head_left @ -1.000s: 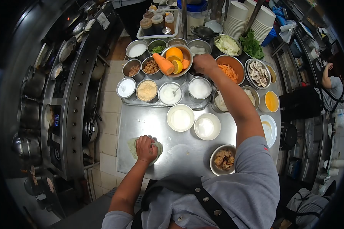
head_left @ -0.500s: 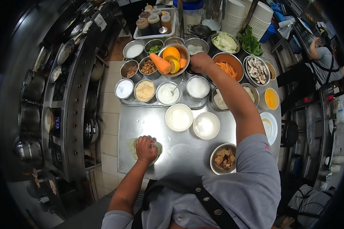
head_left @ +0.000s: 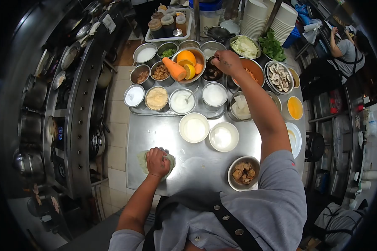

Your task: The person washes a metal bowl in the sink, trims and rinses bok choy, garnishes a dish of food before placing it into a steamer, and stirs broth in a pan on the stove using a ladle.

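My left hand (head_left: 158, 162) is closed on a green cloth (head_left: 143, 160) lying on the steel table (head_left: 188, 167). Above a metal container of dark pieces (head_left: 212, 74) is my right hand (head_left: 227, 62), its fingers pressed together; what they hold is too small to make out. Left of it sits a bowl with a carrot (head_left: 174, 69), an orange and a cut lemon. The orange bowl of shredded carrot (head_left: 249, 72) is partly hidden by my right arm. Two white tubs (head_left: 194, 127) with white contents stand between my hands and the containers.
A metal bowl of brown chunks (head_left: 244, 172) stands near the front edge. Sliced mushrooms (head_left: 280, 78), a yellow liquid tub (head_left: 295, 108) and a white plate (head_left: 293, 140) line the right side. Sauce bottles (head_left: 168, 26) stand behind. A person (head_left: 347, 54) is at the far right.
My right hand has risen a little and shifted right, uncovering the container of dark pieces. My left hand stays on the cloth. The person at the far right has shifted.
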Available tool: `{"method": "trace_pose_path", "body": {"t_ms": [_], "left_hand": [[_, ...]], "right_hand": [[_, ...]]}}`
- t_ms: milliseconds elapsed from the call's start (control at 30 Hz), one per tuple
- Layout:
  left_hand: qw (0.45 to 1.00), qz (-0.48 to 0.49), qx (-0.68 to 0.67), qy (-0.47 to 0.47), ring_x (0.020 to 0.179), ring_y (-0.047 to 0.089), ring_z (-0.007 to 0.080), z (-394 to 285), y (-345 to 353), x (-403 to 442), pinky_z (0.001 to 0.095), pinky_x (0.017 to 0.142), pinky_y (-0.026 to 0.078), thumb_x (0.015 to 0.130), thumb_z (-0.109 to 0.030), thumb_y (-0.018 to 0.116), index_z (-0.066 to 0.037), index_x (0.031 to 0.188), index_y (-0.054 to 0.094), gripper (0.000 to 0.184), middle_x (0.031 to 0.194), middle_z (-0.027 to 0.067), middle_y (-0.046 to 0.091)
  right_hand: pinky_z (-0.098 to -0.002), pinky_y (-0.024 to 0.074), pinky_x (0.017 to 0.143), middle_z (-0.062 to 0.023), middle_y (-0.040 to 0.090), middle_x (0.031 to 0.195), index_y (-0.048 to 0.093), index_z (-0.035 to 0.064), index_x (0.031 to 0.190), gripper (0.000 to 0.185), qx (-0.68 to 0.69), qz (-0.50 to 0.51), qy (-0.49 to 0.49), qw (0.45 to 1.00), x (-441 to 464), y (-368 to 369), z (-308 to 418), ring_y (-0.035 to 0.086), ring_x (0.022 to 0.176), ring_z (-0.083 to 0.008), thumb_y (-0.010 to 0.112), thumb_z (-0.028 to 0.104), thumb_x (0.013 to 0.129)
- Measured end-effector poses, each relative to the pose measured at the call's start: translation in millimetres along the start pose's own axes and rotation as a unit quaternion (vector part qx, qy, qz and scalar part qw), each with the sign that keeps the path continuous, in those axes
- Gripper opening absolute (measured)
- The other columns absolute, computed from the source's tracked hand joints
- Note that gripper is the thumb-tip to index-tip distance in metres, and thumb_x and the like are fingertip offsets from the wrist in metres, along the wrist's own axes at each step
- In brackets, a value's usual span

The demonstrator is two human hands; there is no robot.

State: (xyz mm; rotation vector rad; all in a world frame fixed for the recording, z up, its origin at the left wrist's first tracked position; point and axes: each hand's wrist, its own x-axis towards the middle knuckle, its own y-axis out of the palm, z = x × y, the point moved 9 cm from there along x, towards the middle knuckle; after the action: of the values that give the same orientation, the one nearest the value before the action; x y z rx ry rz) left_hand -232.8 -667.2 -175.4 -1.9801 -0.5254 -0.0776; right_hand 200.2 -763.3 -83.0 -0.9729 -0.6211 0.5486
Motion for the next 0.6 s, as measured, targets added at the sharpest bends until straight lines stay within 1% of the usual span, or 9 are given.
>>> {"method": "trace_pose_path", "body": {"t_ms": [33,133,233,267,300,333,433,500,600], "left_hand": [[1.000,-0.002,0.000,0.000,0.078,0.051,0.0299,0,-1,-1,0.0416,0.072,0.037,0.063,-0.012,0.054,-0.008,0.074,0.053,0.012,0.080,0.0091,0.053],[1.000,-0.009,0.003,0.004,0.079,0.051,0.0310,-1,0,0,0.0427,0.072,0.037,0.063,-0.012,0.053,-0.008,0.075,0.053,0.012,0.080,0.0099,0.053],[0.999,-0.009,0.031,0.008,0.080,0.050,0.0327,1,4,-4,0.0444,0.073,0.037,0.064,-0.013,0.052,-0.007,0.076,0.054,0.014,0.081,0.0114,0.054],[0.999,-0.012,0.030,0.019,0.080,0.050,0.0327,3,6,-5,0.0444,0.073,0.037,0.064,-0.012,0.052,-0.007,0.077,0.054,0.014,0.081,0.0116,0.054],[0.999,0.003,0.031,0.008,0.080,0.050,0.0327,3,8,-5,0.0439,0.073,0.037,0.064,-0.012,0.052,-0.006,0.077,0.054,0.014,0.080,0.0113,0.054],[0.999,-0.002,0.030,0.014,0.081,0.050,0.0325,3,9,-5,0.0436,0.074,0.037,0.065,-0.013,0.052,-0.006,0.076,0.053,0.013,0.081,0.0110,0.053],[1.000,0.003,0.024,0.020,0.081,0.050,0.0331,1,9,-6,0.0433,0.075,0.038,0.069,-0.013,0.051,-0.006,0.077,0.052,0.011,0.081,0.0119,0.052],[0.999,-0.002,0.022,0.024,0.082,0.051,0.0327,-2,9,-5,0.0430,0.075,0.038,0.071,-0.013,0.051,-0.006,0.077,0.052,0.009,0.082,0.0114,0.053],[0.999,-0.006,0.023,0.027,0.082,0.051,0.0314,-1,8,-7,0.0425,0.076,0.038,0.070,-0.014,0.052,-0.007,0.075,0.052,0.009,0.083,0.0098,0.054]], "right_hand": [[-0.0389,0.0504,0.067,-0.0164,0.067,0.077,0.068,0.0027,0.088,0.028,0.025,-0.010,0.018,0.999,-2,-4,-5,0.064,0.071,-0.0316,0.064,0.028,0.076],[-0.0328,0.0486,0.063,-0.0108,0.066,0.071,0.069,0.0018,0.093,0.030,0.129,0.005,0.090,0.988,-12,-9,-26,0.061,0.064,-0.0207,0.063,0.027,0.077],[-0.0284,0.0457,0.060,-0.0042,0.062,0.067,0.068,-0.0001,0.093,0.030,0.211,-0.013,0.082,0.974,-55,-40,-27,0.055,0.061,-0.0119,0.061,0.025,0.078],[-0.0278,0.0454,0.060,-0.0027,0.061,0.067,0.067,-0.0006,0.093,0.029,0.222,0.019,0.106,0.969,-81,-56,-17,0.054,0.061,-0.0105,0.060,0.024,0.079],[-0.0272,0.0451,0.059,-0.0012,0.060,0.066,0.067,-0.0010,0.093,0.028,0.235,0.053,0.131,0.962,-108,-72,-6,0.053,0.060,-0.0091,0.060,0.023,0.080],[-0.0290,0.0464,0.059,-0.0045,0.063,0.067,0.068,-0.0009,0.093,0.028,0.216,0.059,0.137,0.965,-135,-81,-6,0.055,0.059,-0.0117,0.061,0.022,0.078],[-0.0378,0.0485,0.066,-0.0130,0.068,0.077,0.069,0.0057,0.087,0.024,0.051,0.094,0.161,0.981,-227,-93,-6,0.065,0.071,-0.0271,0.061,0.025,0.076],[-0.0398,0.0500,0.070,-0.0148,0.068,0.081,0.070,0.0073,0.087,0.023,-0.002,0.148,0.213,0.966,-289,-84,-9,0.065,0.076,-0.0312,0.062,0.025,0.075],[-0.0409,0.0513,0.074,-0.0143,0.069,0.083,0.071,0.0094,0.087,0.024,-0.035,0.188,0.267,0.945,-364,-62,-7,0.065,0.079,-0.0322,0.063,0.028,0.075]]}}
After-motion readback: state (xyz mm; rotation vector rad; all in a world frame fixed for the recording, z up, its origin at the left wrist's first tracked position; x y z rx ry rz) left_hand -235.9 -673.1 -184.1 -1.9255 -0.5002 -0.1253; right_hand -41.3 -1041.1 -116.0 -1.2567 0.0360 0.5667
